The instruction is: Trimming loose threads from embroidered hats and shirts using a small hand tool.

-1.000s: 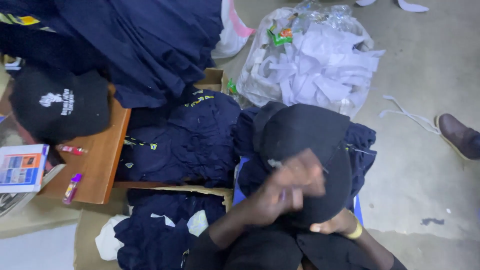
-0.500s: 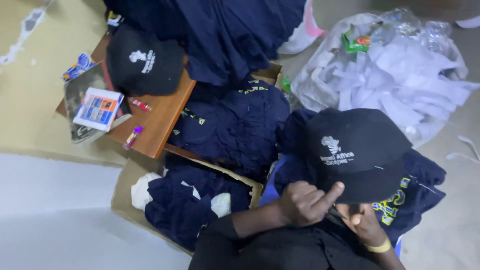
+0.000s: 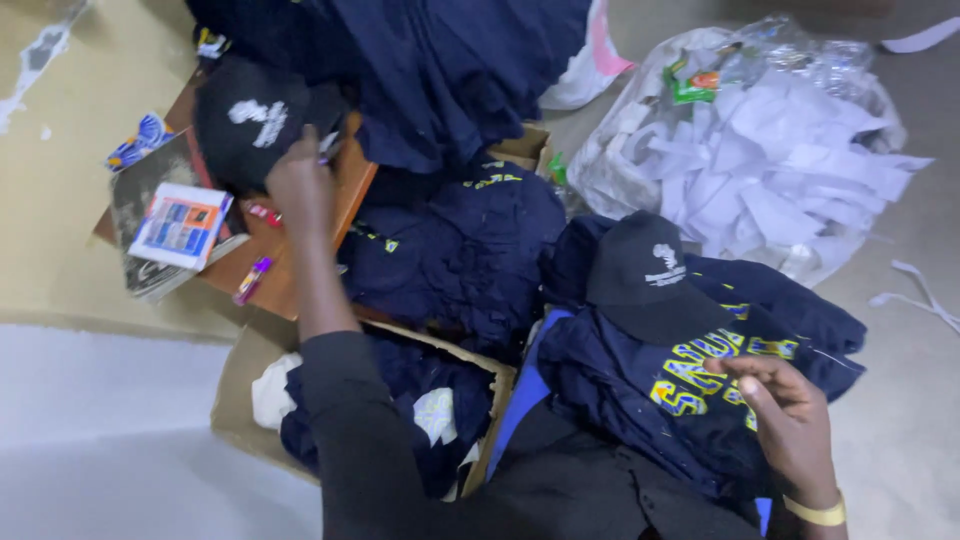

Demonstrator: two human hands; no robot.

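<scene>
Left hand [image 3: 298, 190] moved from near cap [image 3: 645, 275] to far cap [image 3: 255, 120].

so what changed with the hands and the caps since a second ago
Both hands let go of the black cap, which now lies on the navy shirts. The left hand reached out to the other black cap on the wooden board. The right hand drew back over the shirts. The bag of white scraps and the booklet stayed put.

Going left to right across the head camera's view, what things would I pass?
Booklet → left hand on a black cap → second black cap → right hand → bag of white scraps.
</scene>
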